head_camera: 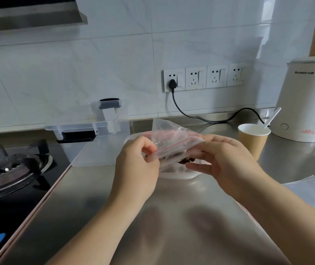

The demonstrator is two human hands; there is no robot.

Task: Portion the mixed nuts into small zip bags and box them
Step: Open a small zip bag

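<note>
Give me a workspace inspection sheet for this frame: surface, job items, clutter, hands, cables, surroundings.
Surface: steel counter, bare in front.
Job's things: small zip bag with red seal line, held above a white bowl; dark pieces show through the bag; clear box with black latches stands open at left; flat clear bags at right.
Clutter: paper cup with white spoon.
Hands: left hand pinches the bag's left edge; right hand holds its right end.
Cables: black cable, plugged into the leftmost wall socket, runs toward the white kettle.
Surroundings: gas burner at left, tiled wall, range hood above.
</note>
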